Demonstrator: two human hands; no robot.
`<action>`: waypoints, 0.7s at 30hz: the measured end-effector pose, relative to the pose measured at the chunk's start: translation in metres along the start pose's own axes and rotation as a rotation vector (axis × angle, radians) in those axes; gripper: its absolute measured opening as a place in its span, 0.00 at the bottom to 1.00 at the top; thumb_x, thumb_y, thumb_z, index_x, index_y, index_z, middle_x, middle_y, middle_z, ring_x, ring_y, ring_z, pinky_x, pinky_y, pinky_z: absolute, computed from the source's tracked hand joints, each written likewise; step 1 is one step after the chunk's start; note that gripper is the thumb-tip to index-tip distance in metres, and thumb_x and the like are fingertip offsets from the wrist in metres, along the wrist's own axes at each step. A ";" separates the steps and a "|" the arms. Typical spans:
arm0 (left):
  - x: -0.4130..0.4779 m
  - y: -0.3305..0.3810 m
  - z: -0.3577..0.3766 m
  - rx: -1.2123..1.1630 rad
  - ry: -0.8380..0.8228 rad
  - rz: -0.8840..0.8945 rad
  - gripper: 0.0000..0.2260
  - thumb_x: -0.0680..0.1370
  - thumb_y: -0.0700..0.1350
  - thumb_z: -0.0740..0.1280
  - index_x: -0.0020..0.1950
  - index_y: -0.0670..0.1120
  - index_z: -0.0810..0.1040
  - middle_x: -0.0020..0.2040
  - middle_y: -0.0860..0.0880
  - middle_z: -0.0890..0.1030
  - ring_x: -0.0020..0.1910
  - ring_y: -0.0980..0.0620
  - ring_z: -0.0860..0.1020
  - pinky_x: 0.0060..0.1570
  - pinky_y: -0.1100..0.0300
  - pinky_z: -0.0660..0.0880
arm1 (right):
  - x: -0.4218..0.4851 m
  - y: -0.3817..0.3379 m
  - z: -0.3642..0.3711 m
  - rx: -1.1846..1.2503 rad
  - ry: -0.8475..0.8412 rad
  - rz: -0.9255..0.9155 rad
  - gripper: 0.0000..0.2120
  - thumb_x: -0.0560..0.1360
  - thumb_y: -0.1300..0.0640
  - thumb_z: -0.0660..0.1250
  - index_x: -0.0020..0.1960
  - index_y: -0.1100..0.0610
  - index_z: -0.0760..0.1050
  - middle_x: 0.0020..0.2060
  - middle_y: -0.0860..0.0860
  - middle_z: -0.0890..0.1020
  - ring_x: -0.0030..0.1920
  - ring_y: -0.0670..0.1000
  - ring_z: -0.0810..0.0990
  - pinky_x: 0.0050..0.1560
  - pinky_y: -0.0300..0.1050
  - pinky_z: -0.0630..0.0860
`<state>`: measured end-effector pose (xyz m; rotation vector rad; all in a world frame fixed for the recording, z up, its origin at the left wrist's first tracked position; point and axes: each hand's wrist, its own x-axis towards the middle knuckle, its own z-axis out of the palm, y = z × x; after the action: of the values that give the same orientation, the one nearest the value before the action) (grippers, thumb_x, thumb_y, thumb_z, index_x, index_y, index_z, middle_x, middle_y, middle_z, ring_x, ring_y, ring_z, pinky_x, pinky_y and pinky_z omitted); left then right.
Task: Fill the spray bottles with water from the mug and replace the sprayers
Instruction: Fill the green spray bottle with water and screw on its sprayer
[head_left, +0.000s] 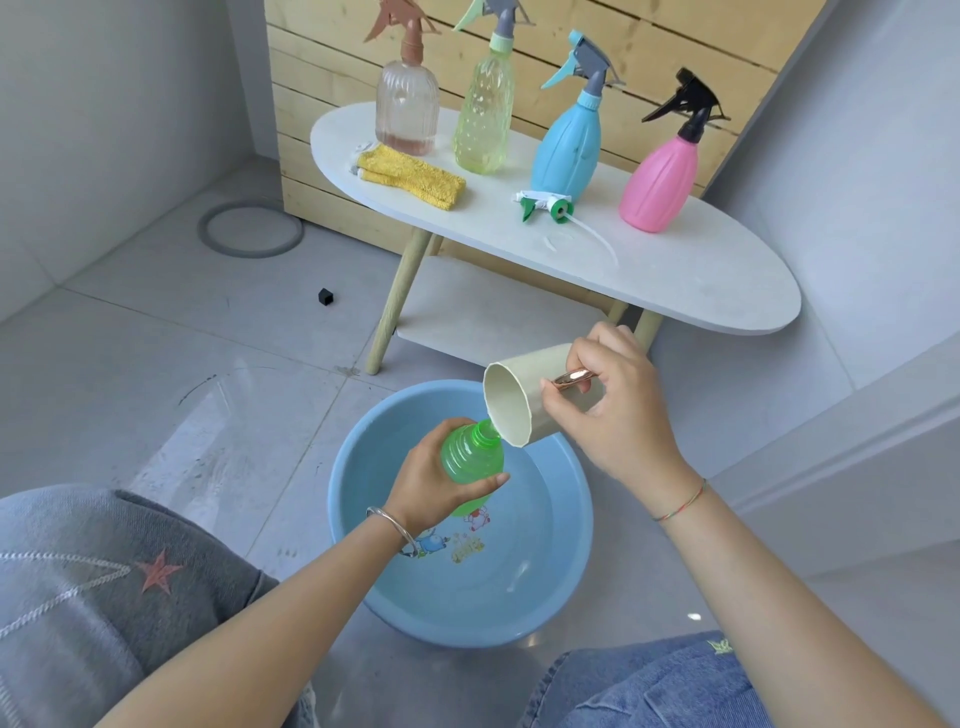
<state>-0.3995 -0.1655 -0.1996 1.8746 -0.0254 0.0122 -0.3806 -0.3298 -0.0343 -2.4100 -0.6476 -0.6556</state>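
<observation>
Both hands are busy over the blue basin (335, 499) on the floor. The left hand (434, 491) wraps its fingers and thumb round the body of the green bottle (470, 457), holding it tilted above the basin with its open neck turned up toward the mug (514, 402). The right hand (615, 421) pinches the mug by its shiny handle (571, 375) and tips it so that the rim's lower edge sits right at the bottle's neck. No stream of water can be made out.

The bottle looks like thin, translucent plastic: light now, probably heavier as it fills, and likely to dent or spill if squeezed hard. Its ribbed shoulder seems the surest place to hold, especially once wet. The mug looks stiff and smooth; the narrow handle gives little leverage, so a slow tilt would suit the small neck.

The green bottle's sprayer (545, 205) lies on its side on the tabletop (675, 280), between the blue bottle (569, 150) and the pink bottle (660, 182). Both of those have their sprayers on.
</observation>
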 end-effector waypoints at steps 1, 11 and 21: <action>0.000 0.000 0.000 -0.002 0.001 0.003 0.29 0.63 0.58 0.80 0.60 0.53 0.74 0.53 0.60 0.80 0.54 0.63 0.77 0.52 0.73 0.70 | 0.000 -0.001 0.000 -0.014 -0.005 -0.009 0.15 0.66 0.62 0.71 0.31 0.58 0.64 0.31 0.50 0.67 0.37 0.48 0.63 0.38 0.38 0.59; 0.000 0.000 0.000 -0.024 0.003 0.002 0.28 0.63 0.56 0.80 0.59 0.53 0.74 0.53 0.60 0.80 0.54 0.64 0.77 0.52 0.74 0.70 | 0.000 -0.010 0.002 -0.069 -0.039 -0.094 0.15 0.67 0.61 0.70 0.33 0.57 0.63 0.33 0.46 0.63 0.37 0.46 0.58 0.40 0.40 0.57; 0.000 0.000 0.000 -0.018 0.008 -0.002 0.28 0.64 0.57 0.80 0.59 0.55 0.73 0.52 0.61 0.80 0.53 0.64 0.77 0.52 0.74 0.70 | 0.000 -0.012 0.006 -0.129 -0.052 -0.204 0.14 0.67 0.62 0.71 0.32 0.59 0.65 0.33 0.48 0.65 0.38 0.46 0.59 0.39 0.46 0.63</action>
<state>-0.3993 -0.1651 -0.1996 1.8561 -0.0184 0.0183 -0.3851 -0.3175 -0.0341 -2.5075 -0.9077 -0.7405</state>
